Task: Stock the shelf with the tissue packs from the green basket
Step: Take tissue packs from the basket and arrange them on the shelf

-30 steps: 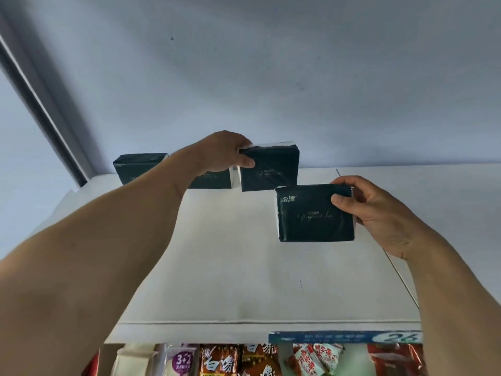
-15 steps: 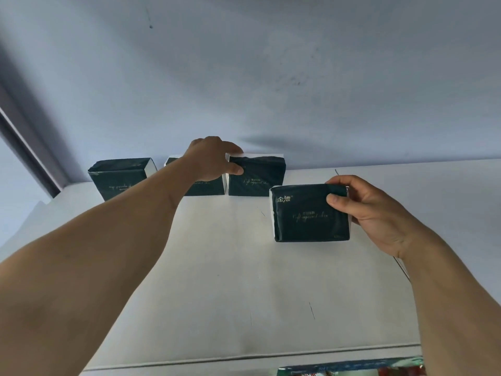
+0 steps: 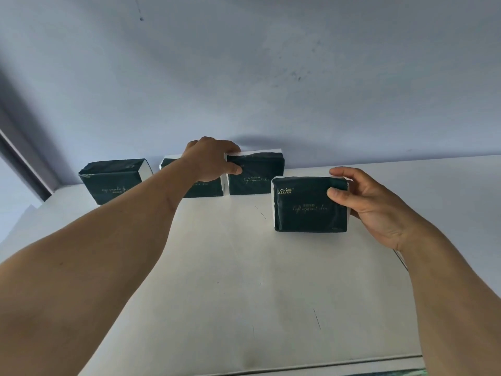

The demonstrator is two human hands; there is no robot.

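Left hand [image 3: 210,161] grips the third pack [image 3: 254,173]; right hand [image 3: 371,204] grips a fourth pack [image 3: 309,204], best set flush beside it.

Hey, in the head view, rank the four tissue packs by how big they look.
1. Right-hand pack, largest, though nearest the camera.
2. Far-left pack and third pack look alike; no ranking.
3. Second pack, smallest showing, mostly hidden by the left hand.

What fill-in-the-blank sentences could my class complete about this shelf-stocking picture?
1. Counting the held one, ___ dark tissue packs are visible.
2. The right hand holds a pack ___ the row.
3. The left hand grips the row's ___ pack.
4. The row stands against the back ___.

Answers: four; in front of; rightmost; wall
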